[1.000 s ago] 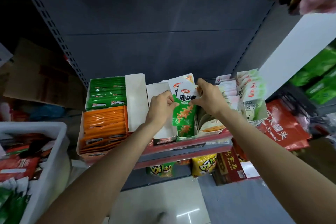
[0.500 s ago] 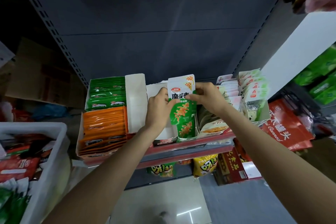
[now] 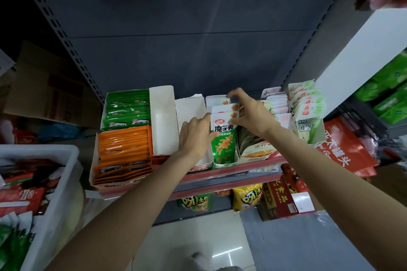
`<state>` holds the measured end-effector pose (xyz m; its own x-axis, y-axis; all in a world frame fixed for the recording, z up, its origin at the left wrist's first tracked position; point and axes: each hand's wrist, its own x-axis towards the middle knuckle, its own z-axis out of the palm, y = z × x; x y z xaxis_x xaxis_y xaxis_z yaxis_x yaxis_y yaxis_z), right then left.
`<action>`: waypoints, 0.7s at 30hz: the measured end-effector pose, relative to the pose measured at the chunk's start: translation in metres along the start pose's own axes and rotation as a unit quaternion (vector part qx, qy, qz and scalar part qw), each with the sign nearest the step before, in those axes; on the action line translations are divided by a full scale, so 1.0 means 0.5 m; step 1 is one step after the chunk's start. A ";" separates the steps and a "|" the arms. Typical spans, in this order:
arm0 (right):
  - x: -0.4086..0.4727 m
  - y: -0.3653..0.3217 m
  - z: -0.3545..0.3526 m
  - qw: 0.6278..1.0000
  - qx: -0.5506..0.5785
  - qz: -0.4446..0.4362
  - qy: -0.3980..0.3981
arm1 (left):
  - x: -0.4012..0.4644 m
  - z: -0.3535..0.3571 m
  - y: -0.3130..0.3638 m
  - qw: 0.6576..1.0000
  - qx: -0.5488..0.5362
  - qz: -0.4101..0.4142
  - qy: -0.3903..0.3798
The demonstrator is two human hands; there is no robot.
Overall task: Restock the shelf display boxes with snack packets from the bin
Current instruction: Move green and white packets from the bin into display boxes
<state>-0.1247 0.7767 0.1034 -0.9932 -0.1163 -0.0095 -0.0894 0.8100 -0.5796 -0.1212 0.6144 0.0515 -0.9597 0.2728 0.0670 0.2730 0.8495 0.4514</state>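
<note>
**Seating the green packets squarely in their box**

Since half a second ago, the green-and-white packets point(image 3: 222, 138) have dropped from raised in both hands to standing in the narrow display box point(image 3: 224, 161) on the shelf point(image 3: 220, 175), between the empty white box point(image 3: 164, 121) and the box of tan packets point(image 3: 253, 152). My left hand point(image 3: 195, 136) lies with near-straight fingers flat against the left edge of the front packet, pressing rather than gripping. My right hand point(image 3: 244, 112) is above the packet tops, thumb and fingertips pinching the upper right corner of the front packet, the other fingers lifted loosely.

I judge this the settling step. To do it well I would keep my left palm as a fence so the stack stays upright, and use my right fingertips to tap the tops level and push the rear packets back, so the front face shows straight. These pouches look slippery and soft, and could slump forward if released unevenly. The white bin point(image 3: 55, 174) with more packets sits low at my left, well apart.
</note>
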 end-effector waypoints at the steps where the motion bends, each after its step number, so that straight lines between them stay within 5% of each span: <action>1: 0.001 0.001 0.003 1.000 -0.018 -0.010 -0.001 | 0.003 -0.003 0.004 1.000 -0.014 0.000 -0.008; 5: 0.004 0.014 0.027 0.981 -0.175 -0.048 -0.073 | 0.009 -0.014 0.016 0.996 -0.081 0.019 0.022; 10: 0.004 0.008 0.041 0.957 -0.262 -0.036 -0.119 | 0.019 -0.005 0.006 1.000 0.001 0.028 -0.004; 17: 0.000 -0.031 0.041 0.999 -0.031 -0.005 -0.012 | 0.009 -0.062 -0.016 0.993 -0.117 -0.004 0.004; 21: 0.004 -0.120 0.079 0.999 0.044 -0.001 -0.025 | -0.031 -0.123 -0.087 0.985 -0.162 -0.063 0.025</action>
<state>-0.1185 0.7053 0.1058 -0.9878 -0.1485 -0.0472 -0.0827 0.7564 -0.6489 -0.1221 0.5453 0.0856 -0.9889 0.1453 0.0322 0.1240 0.6848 0.7181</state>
